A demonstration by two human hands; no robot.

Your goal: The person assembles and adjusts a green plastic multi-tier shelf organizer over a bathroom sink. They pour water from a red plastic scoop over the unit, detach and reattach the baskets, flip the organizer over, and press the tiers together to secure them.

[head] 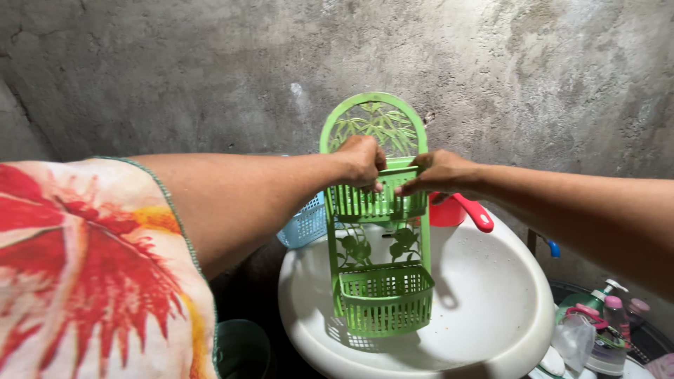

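Observation:
A green plastic two-tier shelf rack [380, 231] with an arched leaf-pattern top stands upright over a white basin [491, 309], against the grey concrete wall. My left hand [361, 161] grips the rim of the rack's upper basket from the left. From the right, my right hand [441, 173] holds the same upper basket at its rim. The lower basket [385, 298] hangs just above the basin's inside and looks empty.
A light blue basket [306, 224] sits behind the rack on the left. A red dipper with a handle [460, 210] rests on the basin's far rim. Bottles and a clear bag [597, 330] crowd the lower right. A dark bucket [242, 349] stands below left.

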